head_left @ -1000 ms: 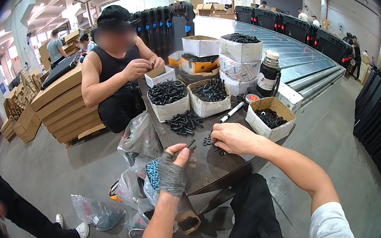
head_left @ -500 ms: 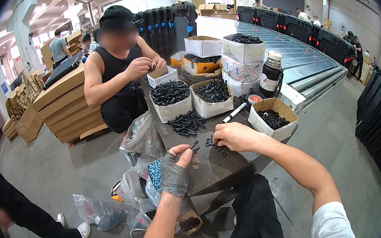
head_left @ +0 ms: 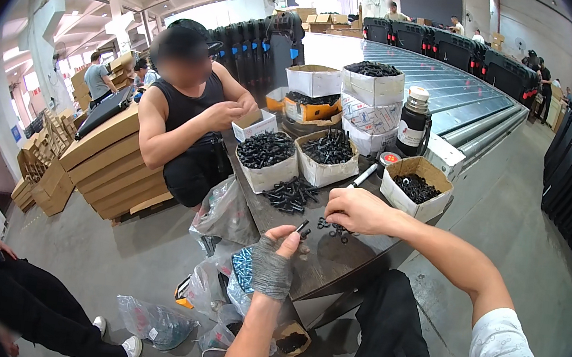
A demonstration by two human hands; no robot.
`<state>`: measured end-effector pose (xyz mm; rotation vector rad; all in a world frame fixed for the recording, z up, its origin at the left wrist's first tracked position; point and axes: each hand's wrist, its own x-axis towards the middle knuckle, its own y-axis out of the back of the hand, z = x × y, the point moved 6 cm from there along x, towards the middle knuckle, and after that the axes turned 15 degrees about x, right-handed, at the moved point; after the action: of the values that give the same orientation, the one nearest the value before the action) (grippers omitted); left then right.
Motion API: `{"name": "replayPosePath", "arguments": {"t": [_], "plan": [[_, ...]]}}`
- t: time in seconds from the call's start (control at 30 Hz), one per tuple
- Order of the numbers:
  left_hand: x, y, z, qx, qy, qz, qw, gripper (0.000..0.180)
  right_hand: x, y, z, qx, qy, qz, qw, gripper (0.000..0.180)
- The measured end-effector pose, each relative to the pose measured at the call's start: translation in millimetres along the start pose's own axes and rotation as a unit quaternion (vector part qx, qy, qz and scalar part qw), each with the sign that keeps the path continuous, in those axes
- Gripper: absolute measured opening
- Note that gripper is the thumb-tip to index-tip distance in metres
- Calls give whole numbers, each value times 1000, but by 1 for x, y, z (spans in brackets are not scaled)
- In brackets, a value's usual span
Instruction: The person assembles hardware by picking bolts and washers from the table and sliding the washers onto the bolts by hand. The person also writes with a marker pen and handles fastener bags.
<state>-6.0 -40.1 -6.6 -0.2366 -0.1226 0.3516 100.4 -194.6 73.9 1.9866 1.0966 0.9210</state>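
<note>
My left hand (head_left: pixel 272 261), wrapped in grey bandage over the palm and wrist, pinches a thin black bolt-like part (head_left: pixel 302 225) between thumb and fingers. To its right, my right hand (head_left: pixel 358 211) has its fingertips pressed together just over small black rings (head_left: pixel 344 236) scattered on the dark table (head_left: pixel 323 259). Whatever is between those fingertips is hidden. A loose pile of similar black bolt-like parts (head_left: pixel 290 194) lies beyond my left hand. Beyond my right hand, an open carton (head_left: pixel 431 208) holds many more black rings.
Two cartons of black parts (head_left: pixel 266 151) (head_left: pixel 330 148) stand behind the pile. A white marker (head_left: pixel 364 176), round tin (head_left: pixel 390 158) and black flask (head_left: pixel 413 126) sit nearby. A co-worker (head_left: pixel 185 107) works across the table at left. Plastic bags (head_left: pixel 155 320) lie on the floor.
The whole view has shifted slightly, so things sit further right. My right fingertips have lifted a little off the rings, showing more of them. My left hand keeps hold of the black bolt-like part.
</note>
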Motion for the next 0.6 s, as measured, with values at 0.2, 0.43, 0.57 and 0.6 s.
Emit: {"name": "replayPosePath", "arguments": {"t": [0.2,0.43,0.57,0.6], "plan": [[6,5,-1,20,-33,11,999,26,5,-10,-14,407,-122,73,902,17],[3,19,0,122,-95,50,987,25,22,-22,-28,444,-57,108,888,14],[7,-3,-8,16,-78,-40,996,29,10,-9,-45,424,-57,101,898,14],[9,-3,-10,21,-69,-44,996,31,8,-13,-43,420,-68,105,899,14]]}}
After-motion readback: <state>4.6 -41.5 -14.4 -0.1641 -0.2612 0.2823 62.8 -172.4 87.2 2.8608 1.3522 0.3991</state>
